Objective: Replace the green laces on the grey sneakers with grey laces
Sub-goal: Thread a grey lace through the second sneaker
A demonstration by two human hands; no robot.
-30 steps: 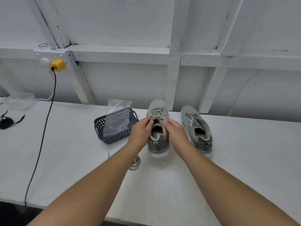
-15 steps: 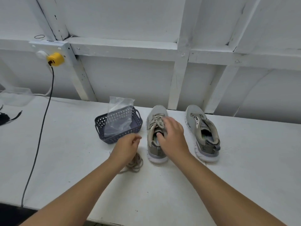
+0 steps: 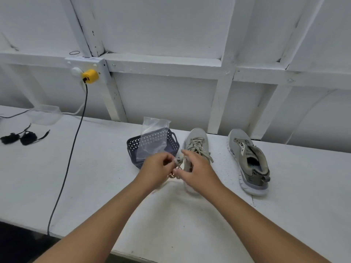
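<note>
Both hands meet just left of the laced shoe (image 3: 196, 149): the left hand (image 3: 156, 168) pinches a loose bundle of lace (image 3: 177, 164) in its grip, the right hand (image 3: 195, 172) half spread, fingertips reaching for it. That shoe looks relaced; the other shoe (image 3: 248, 160), well apart on the bench (image 3: 95, 177), has bare eyelets. Roughly halfway, I'd say.
</note>
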